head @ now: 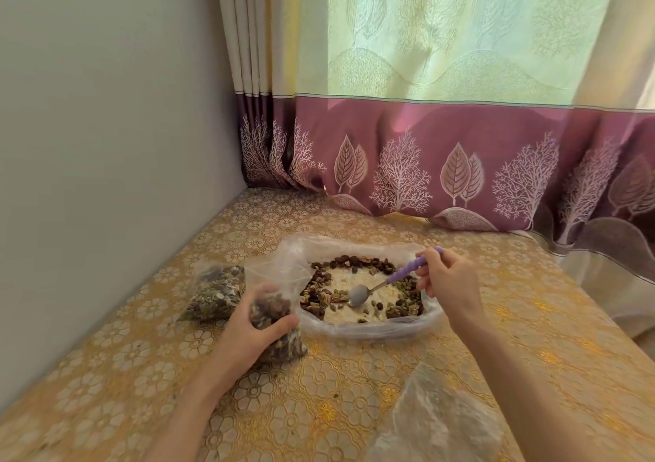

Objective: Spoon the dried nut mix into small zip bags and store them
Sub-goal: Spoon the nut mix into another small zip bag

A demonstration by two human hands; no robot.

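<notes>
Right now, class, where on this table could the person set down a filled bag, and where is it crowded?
Free: the tablecloth right of the tray, towards the curtain; the strip behind the tray; the near patch between both forearms. Crowded: the left side, where the left hand grips a small bag against the tray, with a filled bag behind it. Empty bags lie near right.

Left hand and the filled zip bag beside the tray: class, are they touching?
Touching. The head view shows the left hand with fingers and thumb curled round the filled zip bag, with no gap.
</notes>
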